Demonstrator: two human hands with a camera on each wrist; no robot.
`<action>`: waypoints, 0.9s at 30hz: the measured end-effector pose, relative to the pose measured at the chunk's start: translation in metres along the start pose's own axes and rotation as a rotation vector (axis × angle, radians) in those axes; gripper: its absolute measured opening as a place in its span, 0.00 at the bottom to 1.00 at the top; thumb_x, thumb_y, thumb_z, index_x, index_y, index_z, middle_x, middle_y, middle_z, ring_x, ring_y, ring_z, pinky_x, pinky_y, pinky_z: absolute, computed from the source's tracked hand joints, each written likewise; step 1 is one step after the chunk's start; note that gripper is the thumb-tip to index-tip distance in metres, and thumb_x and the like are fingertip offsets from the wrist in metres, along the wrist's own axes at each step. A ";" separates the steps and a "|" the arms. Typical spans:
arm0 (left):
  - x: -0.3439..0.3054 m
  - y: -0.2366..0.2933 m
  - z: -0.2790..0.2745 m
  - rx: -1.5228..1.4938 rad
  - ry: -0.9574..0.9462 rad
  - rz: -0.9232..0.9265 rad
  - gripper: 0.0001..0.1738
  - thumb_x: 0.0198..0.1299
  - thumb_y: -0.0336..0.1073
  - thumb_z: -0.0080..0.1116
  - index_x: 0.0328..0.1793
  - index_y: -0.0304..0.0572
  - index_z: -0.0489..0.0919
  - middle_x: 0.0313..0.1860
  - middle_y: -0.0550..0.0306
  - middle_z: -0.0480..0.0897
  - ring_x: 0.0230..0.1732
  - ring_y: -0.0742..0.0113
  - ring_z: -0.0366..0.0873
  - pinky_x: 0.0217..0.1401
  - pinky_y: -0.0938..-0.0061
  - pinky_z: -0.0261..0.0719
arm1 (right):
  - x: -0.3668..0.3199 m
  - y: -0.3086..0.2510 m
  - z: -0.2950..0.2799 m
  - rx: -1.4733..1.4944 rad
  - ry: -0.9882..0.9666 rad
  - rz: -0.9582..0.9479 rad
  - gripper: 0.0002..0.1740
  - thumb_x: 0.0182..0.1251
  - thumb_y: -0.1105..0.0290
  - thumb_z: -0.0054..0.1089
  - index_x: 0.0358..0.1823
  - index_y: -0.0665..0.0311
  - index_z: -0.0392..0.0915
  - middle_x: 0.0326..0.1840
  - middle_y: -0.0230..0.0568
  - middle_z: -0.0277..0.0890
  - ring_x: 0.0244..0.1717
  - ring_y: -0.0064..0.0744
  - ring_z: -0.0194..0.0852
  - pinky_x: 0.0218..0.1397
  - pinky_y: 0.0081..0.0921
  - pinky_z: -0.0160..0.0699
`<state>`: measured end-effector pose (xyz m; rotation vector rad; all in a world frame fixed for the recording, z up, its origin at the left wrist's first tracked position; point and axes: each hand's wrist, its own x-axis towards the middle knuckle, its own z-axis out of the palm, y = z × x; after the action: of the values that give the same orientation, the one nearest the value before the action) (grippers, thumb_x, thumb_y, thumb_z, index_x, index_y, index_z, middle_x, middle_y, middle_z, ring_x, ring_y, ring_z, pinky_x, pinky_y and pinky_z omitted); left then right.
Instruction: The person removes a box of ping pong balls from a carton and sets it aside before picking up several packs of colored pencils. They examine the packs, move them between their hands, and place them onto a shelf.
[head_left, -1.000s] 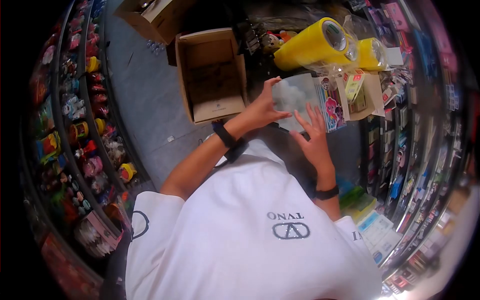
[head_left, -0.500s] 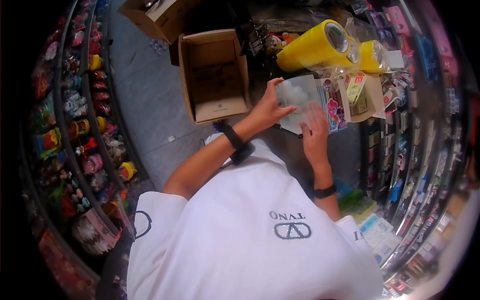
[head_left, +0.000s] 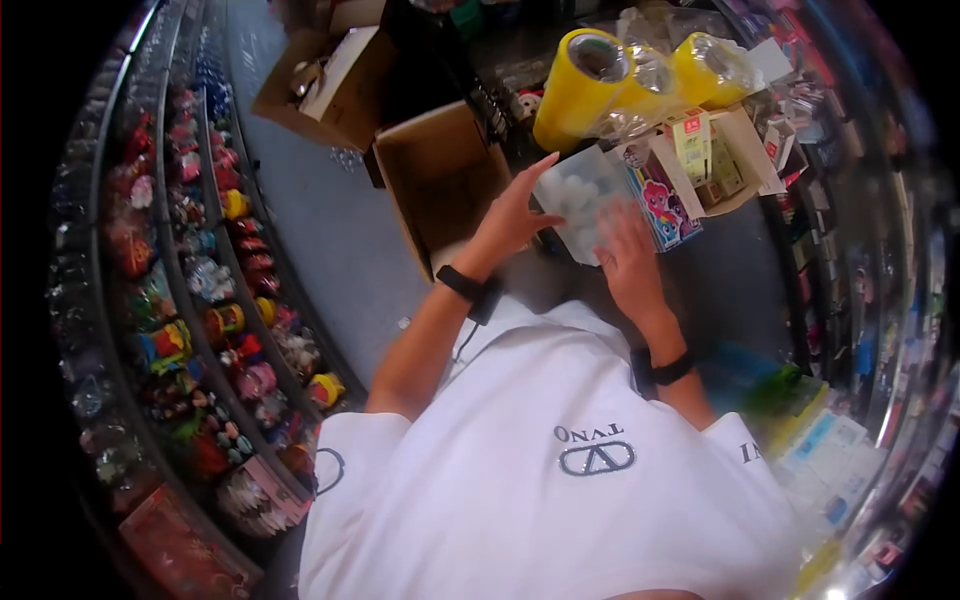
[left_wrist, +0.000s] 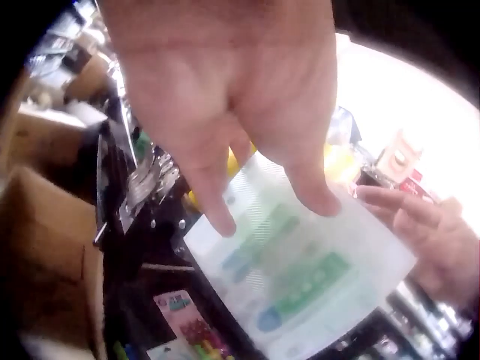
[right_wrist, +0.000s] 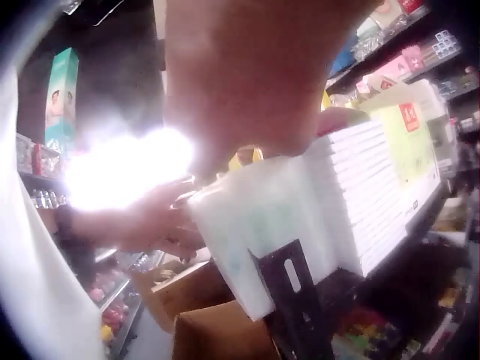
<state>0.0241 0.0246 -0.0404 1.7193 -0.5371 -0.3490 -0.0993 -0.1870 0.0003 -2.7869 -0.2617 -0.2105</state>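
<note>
A translucent frosted plastic pack (head_left: 573, 195), with faint green and blue print in the left wrist view, stands at the near end of a row of colourful cartoon pony boxes (head_left: 660, 205). My left hand (head_left: 508, 222) is at its left side, thumb and forefinger spread wide. In the left wrist view that hand's thumb and fingertips touch the face of the pack (left_wrist: 300, 270). My right hand (head_left: 630, 262) is blurred, its extended fingers over the right part of the pack. White-edged stacked items (right_wrist: 360, 195) stand right behind the pack in the right wrist view.
Yellow tape rolls (head_left: 580, 95) in clear wrap stand beyond the row. An open carton with small boxes (head_left: 735, 160) is to the right. A brown cardboard box (head_left: 430, 160) is at left, with another carton (head_left: 335, 95) behind. Shelves of goods (head_left: 220, 300) line both sides.
My right hand has shifted right across the pack, its fingers coming to lie over it. The left hand stays at the pack's left side. The head view has turned and shifted slightly.
</note>
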 end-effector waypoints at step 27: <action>-0.048 0.014 0.096 -0.085 0.158 -0.578 0.27 0.75 0.57 0.55 0.67 0.45 0.76 0.53 0.60 0.79 0.54 0.59 0.85 0.54 0.58 0.88 | -0.057 0.073 -0.008 0.359 0.020 -0.305 0.28 0.69 0.72 0.61 0.69 0.74 0.71 0.80 0.55 0.62 0.82 0.51 0.55 0.82 0.40 0.59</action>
<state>-0.0674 -0.0325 -0.0498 1.7779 0.1016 -0.6269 -0.1402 -0.2666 -0.0252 -2.3794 -0.6516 -0.2369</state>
